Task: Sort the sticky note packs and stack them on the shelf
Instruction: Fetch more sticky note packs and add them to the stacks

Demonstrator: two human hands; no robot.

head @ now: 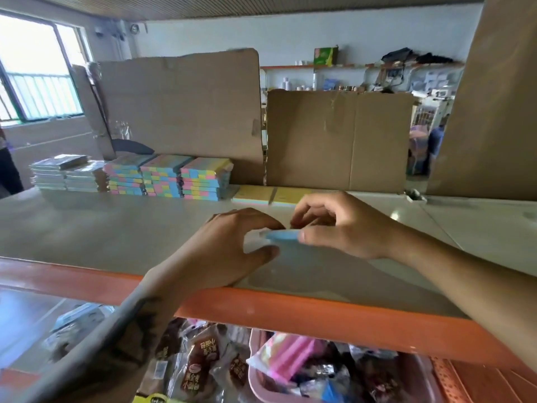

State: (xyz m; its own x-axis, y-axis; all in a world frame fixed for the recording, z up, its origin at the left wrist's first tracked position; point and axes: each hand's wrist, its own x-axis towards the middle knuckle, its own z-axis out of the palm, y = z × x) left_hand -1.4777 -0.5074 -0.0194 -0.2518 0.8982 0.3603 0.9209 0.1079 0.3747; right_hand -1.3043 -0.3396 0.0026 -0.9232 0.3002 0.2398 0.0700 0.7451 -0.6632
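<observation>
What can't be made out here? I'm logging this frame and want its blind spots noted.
- Blue pack, head view: motion-blurred, ends covered by left hand and right hand; print unreadable.
- Yellow packs: right end hidden behind the right hand.
- Grey stacks: too blurred to identify.
- Pink basket: cut off by the bottom edge and the shelf rim.

Both hands are meeting over the pale shelf (87, 228) near its orange front edge (290, 315). The left hand (229, 245) and the right hand (334, 225) are together pinching a thin blue sticky note pack (280, 237) from either end. At ten o'clock from the hands, three multicoloured stacks (165, 178) are sitting side by side against a cardboard sheet (180, 112), with silvery packs (65, 175) piled at their nine o'clock. Yellow pads (261, 194) are lying flat at twelve o'clock. Below the shelf, a pink basket (261, 382) is holding wrapped snacks (200, 365).
</observation>
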